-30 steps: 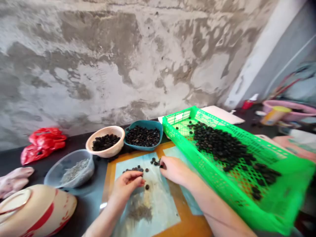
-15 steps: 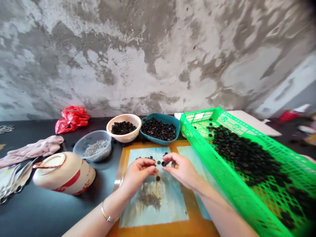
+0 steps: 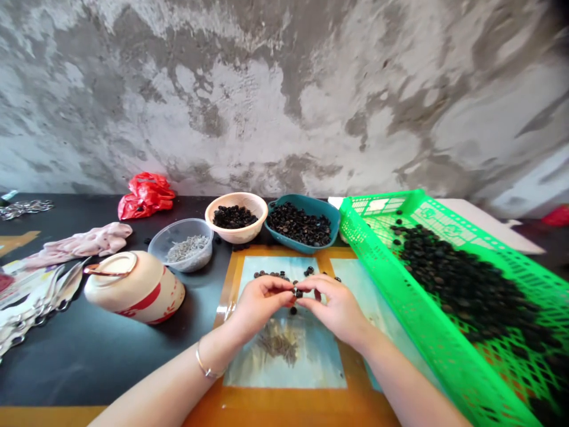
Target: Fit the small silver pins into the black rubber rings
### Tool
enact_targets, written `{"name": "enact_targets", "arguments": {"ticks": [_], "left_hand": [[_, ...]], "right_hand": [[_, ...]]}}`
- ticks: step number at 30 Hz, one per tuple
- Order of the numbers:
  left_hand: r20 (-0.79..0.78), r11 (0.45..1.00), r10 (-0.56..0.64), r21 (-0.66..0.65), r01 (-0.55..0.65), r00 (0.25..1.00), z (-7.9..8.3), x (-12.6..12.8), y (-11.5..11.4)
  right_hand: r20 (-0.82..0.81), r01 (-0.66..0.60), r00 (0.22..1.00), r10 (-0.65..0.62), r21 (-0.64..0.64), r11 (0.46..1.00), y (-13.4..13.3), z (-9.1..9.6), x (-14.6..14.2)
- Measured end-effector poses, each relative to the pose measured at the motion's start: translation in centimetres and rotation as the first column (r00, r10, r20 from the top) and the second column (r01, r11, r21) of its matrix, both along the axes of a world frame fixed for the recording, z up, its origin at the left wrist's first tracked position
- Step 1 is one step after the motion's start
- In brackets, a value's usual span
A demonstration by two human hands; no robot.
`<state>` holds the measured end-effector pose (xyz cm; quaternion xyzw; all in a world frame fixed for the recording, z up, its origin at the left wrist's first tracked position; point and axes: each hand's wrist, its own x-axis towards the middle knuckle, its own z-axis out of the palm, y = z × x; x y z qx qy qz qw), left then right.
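Black round bead [image 3: 297,292] — just one — clenched between our left hand [image 3: 258,303] and right hand [image 3: 336,311], above a pale blue sheet [image 3: 324,367].

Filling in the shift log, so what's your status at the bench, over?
Left hand, right hand: fingers meet on small black pieces. Green plastic crate beside right hand, apart.

A dark tabletop [image 3: 66,367] carries a red plastic bag [image 3: 146,197], peach bowl [image 3: 235,237], teal dish [image 3: 302,246], orange board [image 3: 284,406], green plastic crate [image 3: 391,308]
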<state>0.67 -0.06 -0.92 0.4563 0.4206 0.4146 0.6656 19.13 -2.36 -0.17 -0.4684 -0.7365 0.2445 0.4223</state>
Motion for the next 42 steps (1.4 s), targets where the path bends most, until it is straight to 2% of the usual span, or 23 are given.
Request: {"name": "enact_targets", "arguments": {"ticks": [5, 11, 19, 24, 29, 33, 38, 42], "left_hand": [[0.020, 1.000, 0.001, 0.007, -0.001, 1.000, 0.6, 0.0, -0.4], [0.026, 0.993, 0.006, 0.118, -0.009, 1.000, 1.0, -0.1, -0.8], [0.010, 0.974, 0.023, 0.223, -0.025, 1.000, 1.2, 0.0, -1.1], [-0.012, 0.977, 0.050, 0.208, -0.047, 0.999, 1.2, 0.0, -1.1], [0.006, 0.999, 0.024, 0.041, -0.024, 1.000, 0.9, 0.1, -0.7], [0.053, 0.999, -0.007, -0.037, 0.009, 0.999, 0.7, 0.1, -0.5], [0.078, 0.999, -0.035, -0.038, 0.038, 0.996, 0.7, 0.1, -0.4], [0.098, 0.996, -0.072, -0.037, 0.076, 0.993, 0.9, 0.0, -0.5]], "right_hand": [[0.020, 0.001, 1.000, -0.004, 0.153, 0.988, -0.2, -0.1, -0.1], [0.044, -0.048, 0.998, 0.037, 0.289, 0.956, -0.5, 0.2, 0.0], [0.047, -0.074, 0.997, 0.062, 0.328, 0.942, -0.5, 0.3, 0.0], [0.065, -0.088, 0.995, 0.070, 0.335, 0.938, -0.5, 0.3, 0.1], [0.129, -0.028, 0.992, -0.001, 0.221, 0.975, -0.8, 0.0, -0.2], [0.009, 0.043, 0.999, -0.043, 0.048, 0.998, -1.1, 0.0, -0.9], [-0.261, -0.077, 0.965, 0.021, -0.207, 0.975, -1.3, 0.3, -1.1], [-0.375, -0.145, 0.927, 0.027, -0.292, 0.945, -1.2, 0.4, -1.0]]}}
